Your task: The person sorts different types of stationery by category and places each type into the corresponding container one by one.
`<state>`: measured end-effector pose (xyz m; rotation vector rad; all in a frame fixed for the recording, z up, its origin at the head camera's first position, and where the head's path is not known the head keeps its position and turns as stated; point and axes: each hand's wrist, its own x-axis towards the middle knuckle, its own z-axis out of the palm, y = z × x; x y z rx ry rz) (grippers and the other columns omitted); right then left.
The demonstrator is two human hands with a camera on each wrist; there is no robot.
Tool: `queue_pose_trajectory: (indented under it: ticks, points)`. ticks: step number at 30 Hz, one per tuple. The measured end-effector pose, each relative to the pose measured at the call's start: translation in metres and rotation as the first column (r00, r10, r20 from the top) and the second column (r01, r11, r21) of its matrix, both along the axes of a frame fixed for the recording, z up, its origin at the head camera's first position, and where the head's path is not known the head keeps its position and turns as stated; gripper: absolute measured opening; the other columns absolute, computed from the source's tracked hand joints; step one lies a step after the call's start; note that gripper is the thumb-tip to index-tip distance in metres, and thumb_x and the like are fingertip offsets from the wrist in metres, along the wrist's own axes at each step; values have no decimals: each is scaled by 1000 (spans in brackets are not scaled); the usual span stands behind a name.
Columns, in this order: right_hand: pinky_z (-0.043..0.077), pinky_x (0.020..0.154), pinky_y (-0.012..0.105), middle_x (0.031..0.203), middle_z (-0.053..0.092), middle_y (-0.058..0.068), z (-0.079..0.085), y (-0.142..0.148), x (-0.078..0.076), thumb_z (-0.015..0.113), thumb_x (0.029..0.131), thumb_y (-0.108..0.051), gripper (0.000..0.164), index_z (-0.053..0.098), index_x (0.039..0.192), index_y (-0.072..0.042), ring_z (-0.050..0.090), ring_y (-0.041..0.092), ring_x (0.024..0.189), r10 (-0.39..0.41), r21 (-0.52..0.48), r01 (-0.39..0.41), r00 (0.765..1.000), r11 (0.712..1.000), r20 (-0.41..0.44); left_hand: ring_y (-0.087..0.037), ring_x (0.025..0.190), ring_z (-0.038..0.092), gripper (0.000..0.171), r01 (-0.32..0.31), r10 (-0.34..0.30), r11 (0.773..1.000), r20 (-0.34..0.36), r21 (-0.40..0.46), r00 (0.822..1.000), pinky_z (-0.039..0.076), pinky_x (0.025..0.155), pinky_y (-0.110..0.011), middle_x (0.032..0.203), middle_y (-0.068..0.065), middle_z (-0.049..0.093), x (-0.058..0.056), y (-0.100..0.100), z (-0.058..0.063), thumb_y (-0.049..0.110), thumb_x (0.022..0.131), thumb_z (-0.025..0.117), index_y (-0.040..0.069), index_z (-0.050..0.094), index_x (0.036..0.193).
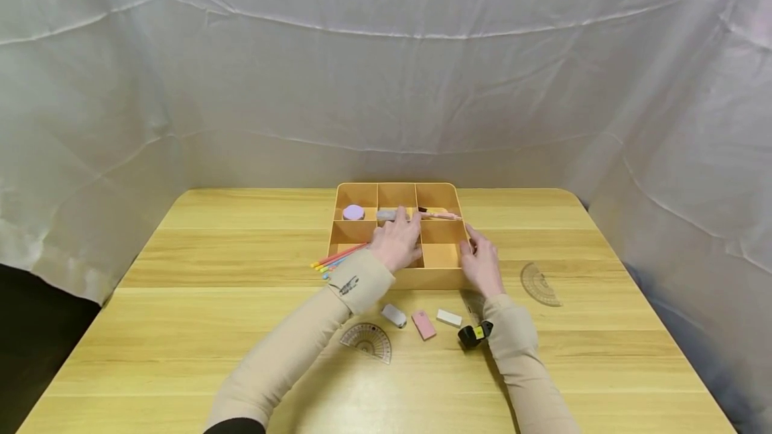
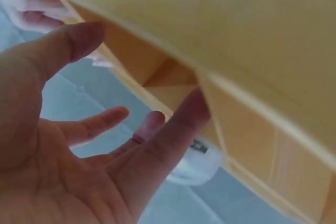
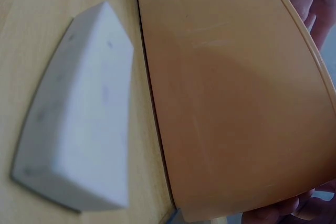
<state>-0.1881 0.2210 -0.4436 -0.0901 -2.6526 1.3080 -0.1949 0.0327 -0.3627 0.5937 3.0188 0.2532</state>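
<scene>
A light-orange desk organizer (image 1: 431,278) with several compartments stands on the table. My left hand (image 1: 397,243) reaches over its middle, fingers mostly straight and spread. In the left wrist view, a fingertip (image 2: 195,109) is close to a divider, with a whitish item (image 2: 197,166) bearing a dark label behind the fingers. From above, that back middle compartment shows a greyish item (image 1: 386,215), partly covered by the hand. My right hand (image 1: 481,263) holds the organizer's right wall, thumb on the inner side. The right wrist view shows the front wall (image 3: 236,93) and some fingers (image 3: 278,211) at its corner.
Pencils (image 1: 338,258) lean out at front left; a lilac round case (image 1: 353,212) and a pink pen (image 1: 440,215) lie in back compartments. In front are a grey-white item (image 1: 394,315), pink eraser (image 1: 423,325), white eraser (image 1: 449,317), tape measure (image 1: 474,334) and protractors (image 1: 368,341).
</scene>
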Motion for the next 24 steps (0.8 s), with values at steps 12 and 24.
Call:
queue_pose_trajectory:
  ticks: [12,24]
  points:
    - [37,56,24,77,50,9,-1,-5,4,46,100,-5,48,44,147,7,44,14,65,2,-5,-1,1000,1000,12,-21,74,65,37,173,-89,916,-238,363,967,55,59,-29,114,-14,69,46,-57,9,13,94,67,3,61,130]
    - [37,56,23,78,53,11,1,-2,6,46,100,-4,48,45,147,6,45,13,66,-2,-1,2,1000,1000,7,-16,73,62,29,47,-112,961,227,272,967,56,69,-32,89,-10,72,86,-86,-8,14,85,78,-1,70,108]
